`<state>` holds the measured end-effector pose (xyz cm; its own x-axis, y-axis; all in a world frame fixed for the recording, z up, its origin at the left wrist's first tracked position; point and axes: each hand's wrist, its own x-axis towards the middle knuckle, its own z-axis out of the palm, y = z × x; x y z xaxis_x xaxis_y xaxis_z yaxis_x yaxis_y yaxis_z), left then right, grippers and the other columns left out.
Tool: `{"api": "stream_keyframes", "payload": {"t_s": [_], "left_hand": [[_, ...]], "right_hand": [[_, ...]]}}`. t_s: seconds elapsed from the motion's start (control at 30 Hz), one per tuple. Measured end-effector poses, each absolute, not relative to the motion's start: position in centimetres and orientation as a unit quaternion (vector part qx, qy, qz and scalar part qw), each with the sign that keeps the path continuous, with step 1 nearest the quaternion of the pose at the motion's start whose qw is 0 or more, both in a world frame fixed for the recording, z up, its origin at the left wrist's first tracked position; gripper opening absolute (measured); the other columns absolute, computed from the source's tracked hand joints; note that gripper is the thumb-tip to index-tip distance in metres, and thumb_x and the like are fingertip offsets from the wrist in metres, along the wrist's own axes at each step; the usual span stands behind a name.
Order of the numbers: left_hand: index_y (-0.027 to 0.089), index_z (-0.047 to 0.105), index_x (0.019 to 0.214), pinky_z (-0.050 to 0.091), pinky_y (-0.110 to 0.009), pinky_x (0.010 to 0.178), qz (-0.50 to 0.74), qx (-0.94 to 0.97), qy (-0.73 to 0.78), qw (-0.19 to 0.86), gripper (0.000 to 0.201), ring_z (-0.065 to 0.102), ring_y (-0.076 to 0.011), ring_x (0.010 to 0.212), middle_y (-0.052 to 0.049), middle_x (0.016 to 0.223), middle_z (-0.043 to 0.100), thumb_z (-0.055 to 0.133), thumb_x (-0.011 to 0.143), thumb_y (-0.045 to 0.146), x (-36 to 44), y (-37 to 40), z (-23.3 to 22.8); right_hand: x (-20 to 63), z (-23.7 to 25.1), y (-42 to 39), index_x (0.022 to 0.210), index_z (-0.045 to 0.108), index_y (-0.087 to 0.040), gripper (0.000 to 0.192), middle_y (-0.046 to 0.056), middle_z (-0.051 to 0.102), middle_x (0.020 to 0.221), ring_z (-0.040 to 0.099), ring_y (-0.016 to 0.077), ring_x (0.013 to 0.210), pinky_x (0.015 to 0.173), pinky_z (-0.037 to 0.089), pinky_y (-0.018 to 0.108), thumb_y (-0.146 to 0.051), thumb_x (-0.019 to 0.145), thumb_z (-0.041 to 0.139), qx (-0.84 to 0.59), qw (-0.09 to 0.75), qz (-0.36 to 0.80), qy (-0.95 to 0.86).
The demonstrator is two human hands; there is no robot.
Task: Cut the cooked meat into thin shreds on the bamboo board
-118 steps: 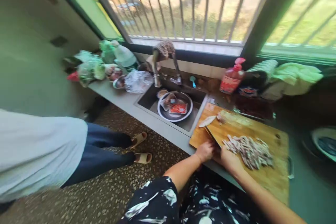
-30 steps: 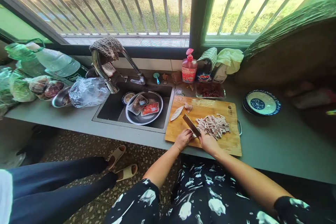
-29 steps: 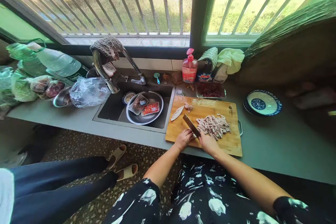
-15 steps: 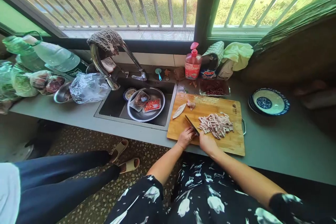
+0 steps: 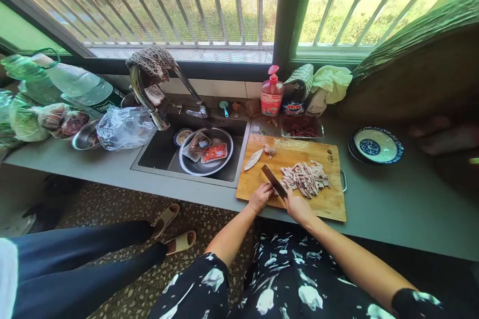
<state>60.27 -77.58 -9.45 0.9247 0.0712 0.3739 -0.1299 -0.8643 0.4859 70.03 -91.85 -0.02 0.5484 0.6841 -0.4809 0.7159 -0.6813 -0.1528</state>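
Observation:
My right hand [image 5: 298, 208] is closed round the handle of a cleaver [image 5: 274, 181], whose blade slants up to the left over the wooden cutting board [image 5: 292, 146]. Just left of the blade, my left hand [image 5: 261, 197] rests on the board with its fingers bent and pressed down; what lies under them is mostly hidden. To the right of the blade is a heap of pale meat strips [image 5: 306, 178]. A whole pale piece of meat [image 5: 253, 159] and a smaller scrap [image 5: 270, 150] lie at the board's upper left.
Left of the board, a metal basin [image 5: 183, 158] with packaged food sits in the sink [image 5: 157, 156]. Behind the board stand a tray of dark red meat [image 5: 302, 127] and a pink soap bottle [image 5: 271, 93]. Stacked bowls [image 5: 389, 145] are at right. Another person's legs [image 5: 93, 246] are at left.
The cleaver blade has tilted, so more of its flat side shows. Both hands stay at nearly the same place on the board. The whole view has shifted slightly.

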Motion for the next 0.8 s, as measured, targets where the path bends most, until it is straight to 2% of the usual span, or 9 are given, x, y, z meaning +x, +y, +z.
{"api": "stream_keyframes", "payload": {"t_s": [0.33,0.5,0.6,0.8], "left_hand": [[0.013,0.059,0.093,0.046,-0.031,0.089,0.227,0.935,-0.008,0.272,0.024,0.047,-0.0147,0.105,-0.007,0.1,0.058,0.035,0.088,0.018,60.4,-77.5,-10.3],[0.014,0.059,0.092,0.046,-0.032,0.088,0.203,0.94,-0.008,0.274,0.023,0.047,-0.0155,0.106,-0.007,0.099,0.058,0.037,0.087,0.019,60.4,-77.6,-10.1],[0.015,0.059,0.093,0.046,-0.032,0.087,0.187,0.943,-0.007,0.277,0.022,0.047,-0.0148,0.104,-0.007,0.097,0.059,0.039,0.087,0.02,60.4,-77.4,-9.5],[0.017,0.059,0.093,0.046,-0.034,0.083,0.197,0.934,0.037,0.296,0.019,0.05,-0.0157,0.096,-0.006,0.092,0.058,0.042,0.085,0.019,60.6,-77.9,-8.7]], "right_hand": [[69.3,0.2,-95.1,0.097,0.042,-0.012,0.019,0.011,0.061,0.073,0.061,0.0239,0.072,0.059,0.04,0.028,-0.025,0.086,0.033,0.866,0.049,-0.323,0.379],[69.6,0.1,-90.2,0.107,0.04,-0.01,0.025,0.015,0.061,0.083,0.061,0.023,0.078,0.062,0.04,0.028,-0.023,0.087,0.031,0.875,0.035,-0.305,0.374],[70.2,-0.3,-88.8,0.111,0.038,-0.011,0.027,0.014,0.061,0.085,0.06,0.0225,0.079,0.063,0.04,0.027,-0.025,0.087,0.033,0.88,0.013,-0.291,0.374],[73.2,-1.3,-93.4,0.104,0.044,-0.012,0.026,0.013,0.062,0.081,0.06,0.0209,0.076,0.062,0.038,0.026,-0.029,0.086,0.039,0.889,-0.009,-0.304,0.343]]}}
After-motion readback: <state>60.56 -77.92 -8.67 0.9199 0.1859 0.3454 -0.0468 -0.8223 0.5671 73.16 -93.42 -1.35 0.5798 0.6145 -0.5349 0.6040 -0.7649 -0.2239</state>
